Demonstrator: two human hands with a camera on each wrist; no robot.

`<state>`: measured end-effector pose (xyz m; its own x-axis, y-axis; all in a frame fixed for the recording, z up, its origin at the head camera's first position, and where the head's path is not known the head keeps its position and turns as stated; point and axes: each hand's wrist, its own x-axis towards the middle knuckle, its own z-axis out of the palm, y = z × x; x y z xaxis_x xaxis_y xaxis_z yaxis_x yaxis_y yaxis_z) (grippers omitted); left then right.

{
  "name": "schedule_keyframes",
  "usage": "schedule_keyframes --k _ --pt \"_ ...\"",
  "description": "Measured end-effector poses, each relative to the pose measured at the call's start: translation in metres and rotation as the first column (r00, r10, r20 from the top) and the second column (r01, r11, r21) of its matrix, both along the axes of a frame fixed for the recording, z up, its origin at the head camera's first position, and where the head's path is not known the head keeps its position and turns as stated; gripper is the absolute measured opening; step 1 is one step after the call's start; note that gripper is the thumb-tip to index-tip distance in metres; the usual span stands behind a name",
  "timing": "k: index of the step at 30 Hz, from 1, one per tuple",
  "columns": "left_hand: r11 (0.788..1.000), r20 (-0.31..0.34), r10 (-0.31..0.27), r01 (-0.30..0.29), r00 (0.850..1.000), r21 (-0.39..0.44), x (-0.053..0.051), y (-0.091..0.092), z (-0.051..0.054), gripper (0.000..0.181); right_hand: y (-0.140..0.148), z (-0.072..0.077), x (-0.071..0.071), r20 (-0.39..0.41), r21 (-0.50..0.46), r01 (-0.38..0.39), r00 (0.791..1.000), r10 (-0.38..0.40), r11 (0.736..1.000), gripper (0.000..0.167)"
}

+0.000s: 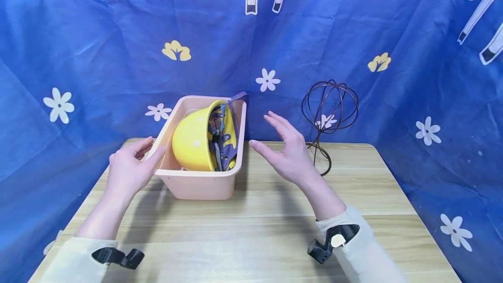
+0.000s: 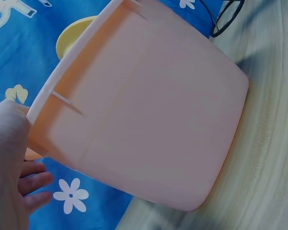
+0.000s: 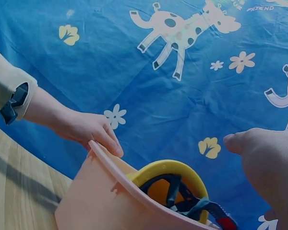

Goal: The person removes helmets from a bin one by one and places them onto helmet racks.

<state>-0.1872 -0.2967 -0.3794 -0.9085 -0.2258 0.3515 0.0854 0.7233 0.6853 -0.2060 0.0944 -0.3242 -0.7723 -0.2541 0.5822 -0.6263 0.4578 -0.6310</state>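
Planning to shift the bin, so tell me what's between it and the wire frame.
In the head view, the right hand shows between the pink bin and the wire frame.

head: light is falling brightly | tabletop (image 1: 235, 239) is gleaming palely at 6 o'clock | soft shadows (image 1: 291, 200) are lying at 8 and 5 o'clock | left wrist: bin (image 2: 153, 110) is looking dimmer | right wrist: cloth (image 3: 101, 72) is paling toward 1 o'clock

Looks smooth, softly matt plastic on pink bin (image 1: 199, 185); smooth, slightly glossy plastic on yellow helmet (image 1: 190, 143); ribbed, fabric-like on helmet strap (image 1: 218, 156). Seems dark metal, faintly shiny, on wire frame (image 1: 320, 131). Shows wood grain, smooth with low sheen, on bench (image 1: 243, 239). Creased, printed cloth on blue backdrop (image 1: 220, 69); matt cloth on pale sleeves (image 1: 74, 261); black plastic on wrist cameras (image 1: 110, 255).
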Motion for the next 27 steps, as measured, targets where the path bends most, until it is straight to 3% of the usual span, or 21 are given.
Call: schedule_keyframes --k 11,20,27 --pt "0.995 -0.063 0.006 0.0 0.998 0.099 0.0 0.003 -0.008 0.042 -0.019 -0.007 -0.007 0.093 -0.139 -0.078 0.992 0.091 0.987 0.064" --pt "0.989 -0.025 0.034 -0.03 0.999 0.148 -0.001 0.005 -0.008 0.04 -0.035 -0.013 -0.015 0.166 -0.288 -0.128 0.969 0.181 0.949 0.059" --pt "0.983 -0.016 0.062 -0.058 0.998 0.173 -0.001 0.005 -0.009 0.038 -0.047 -0.018 -0.023 0.206 -0.332 -0.132 0.956 0.208 0.934 0.056"
